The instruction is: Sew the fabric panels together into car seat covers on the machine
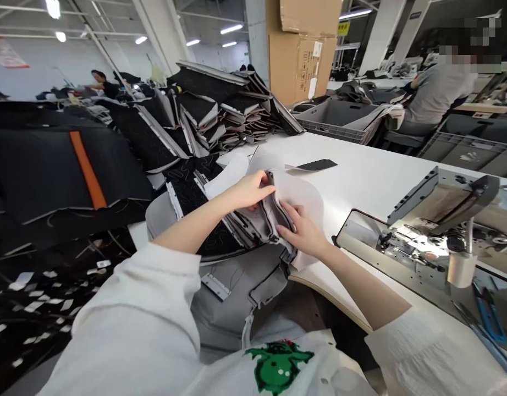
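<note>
In the head view, a grey sewn fabric cover [232,275] with dark seam edges hangs over the table's front edge and my lap. My left hand [250,190] is closed on the upper end of its folded seam edges, thumb pointing right. Lower and to the right, my right hand [301,228] grips the same edges between thumb and fingers. A white plastic strip [216,286] shows on the cover's grey face. Black fabric panels [191,187] with pale wavy stitching lie under my left forearm. What lies inside the folds is hidden.
A sewing machine [439,220] stands at right, with blue-handled scissors [490,313] beside it. Stacked black and grey covers [224,104] fill the table's back left. A dark strip [317,164] lies on the white table [340,181]. Behind are grey crates [336,118] and a seated person [439,93].
</note>
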`<state>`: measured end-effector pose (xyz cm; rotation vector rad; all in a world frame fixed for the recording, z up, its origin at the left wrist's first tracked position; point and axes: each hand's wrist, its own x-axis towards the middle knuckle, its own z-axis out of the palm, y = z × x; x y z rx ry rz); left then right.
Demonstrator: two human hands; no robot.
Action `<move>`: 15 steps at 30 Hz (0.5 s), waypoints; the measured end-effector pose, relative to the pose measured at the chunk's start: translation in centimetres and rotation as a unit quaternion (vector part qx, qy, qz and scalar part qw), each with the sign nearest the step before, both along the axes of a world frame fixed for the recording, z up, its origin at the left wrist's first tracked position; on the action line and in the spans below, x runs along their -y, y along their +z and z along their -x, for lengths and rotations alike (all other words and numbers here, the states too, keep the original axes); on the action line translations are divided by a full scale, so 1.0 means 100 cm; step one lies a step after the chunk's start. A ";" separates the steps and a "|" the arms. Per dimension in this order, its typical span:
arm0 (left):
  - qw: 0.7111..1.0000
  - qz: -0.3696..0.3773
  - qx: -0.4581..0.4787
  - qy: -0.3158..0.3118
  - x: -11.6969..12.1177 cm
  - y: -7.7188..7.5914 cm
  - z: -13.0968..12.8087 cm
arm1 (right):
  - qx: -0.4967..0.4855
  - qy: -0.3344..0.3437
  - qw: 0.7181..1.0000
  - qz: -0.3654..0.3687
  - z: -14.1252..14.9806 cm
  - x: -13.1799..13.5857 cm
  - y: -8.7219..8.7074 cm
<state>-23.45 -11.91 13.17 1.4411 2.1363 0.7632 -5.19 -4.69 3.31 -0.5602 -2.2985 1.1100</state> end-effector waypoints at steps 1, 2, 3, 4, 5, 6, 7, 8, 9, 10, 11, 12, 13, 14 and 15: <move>0.998 0.006 0.050 0.025 -0.006 -0.006 0.003 | 0.000 0.000 1.000 -0.011 -0.004 0.002 -0.005; 0.994 0.000 0.100 0.044 -0.010 -0.014 0.006 | -0.007 -0.008 1.000 -0.010 -0.009 0.000 -0.009; 0.987 -0.016 0.147 0.060 -0.011 -0.021 0.010 | -0.020 -0.024 1.000 -0.004 -0.014 -0.005 -0.014; 0.980 -0.033 0.184 0.073 -0.010 -0.029 0.012 | -0.038 -0.048 0.998 0.008 -0.020 -0.013 -0.019; 0.974 -0.044 0.206 0.080 -0.007 -0.035 0.013 | -0.055 -0.079 0.995 0.025 -0.025 -0.023 -0.024; 0.972 -0.043 0.219 0.076 -0.003 -0.040 0.012 | -0.068 -0.119 0.989 0.053 -0.028 -0.034 -0.030; 0.971 -0.031 0.230 0.064 0.001 -0.043 0.010 | -0.077 -0.160 0.980 0.089 -0.030 -0.047 -0.036; 0.969 -0.014 0.241 0.045 0.005 -0.045 0.007 | -0.079 -0.197 0.969 0.130 -0.030 -0.059 -0.042; 0.968 0.003 0.251 0.026 0.009 -0.044 0.004 | -0.074 -0.225 0.957 0.169 -0.029 -0.071 -0.047; 0.967 0.018 0.255 0.011 0.011 -0.042 0.000 | -0.063 -0.241 0.947 0.202 -0.027 -0.082 -0.053; 0.967 0.031 0.255 0.000 0.013 -0.040 -0.003 | -0.050 -0.245 0.942 0.225 -0.024 -0.091 -0.058; 0.967 0.041 0.250 -0.008 0.014 -0.036 -0.006 | -0.037 -0.238 0.940 0.241 -0.021 -0.099 -0.062; 0.969 0.047 0.243 -0.017 0.015 -0.033 -0.008 | -0.024 -0.223 0.941 0.254 -0.019 -0.105 -0.066; 0.969 0.046 0.241 -0.028 0.016 -0.030 -0.009 | -0.016 -0.210 0.939 0.271 -0.017 -0.109 -0.069; 0.969 0.042 0.241 -0.039 0.017 -0.026 -0.010 | -0.010 -0.193 0.938 0.288 -0.017 -0.112 -0.072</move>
